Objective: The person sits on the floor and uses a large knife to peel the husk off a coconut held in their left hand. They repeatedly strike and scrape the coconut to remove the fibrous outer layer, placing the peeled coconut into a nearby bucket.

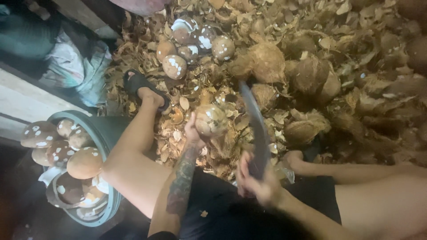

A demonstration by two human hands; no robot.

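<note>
My left hand (194,131) grips a partly peeled brown coconut (211,120) with white patches, held out in front of my knees. My right hand (257,182) is closed on the handle of a long dark curved blade (254,119), whose edge rises just to the right of the coconut. My left forearm is tattooed. My left leg stretches to the upper left, its foot in a black sandal (138,83).
A dark round tub (103,129) at the left holds several peeled coconuts (84,162). More peeled ones (174,66) lie on the heap of husk scraps (338,53). Unpeeled hairy coconuts (311,73) sit at the upper right. Cloth bundles lie at the far left.
</note>
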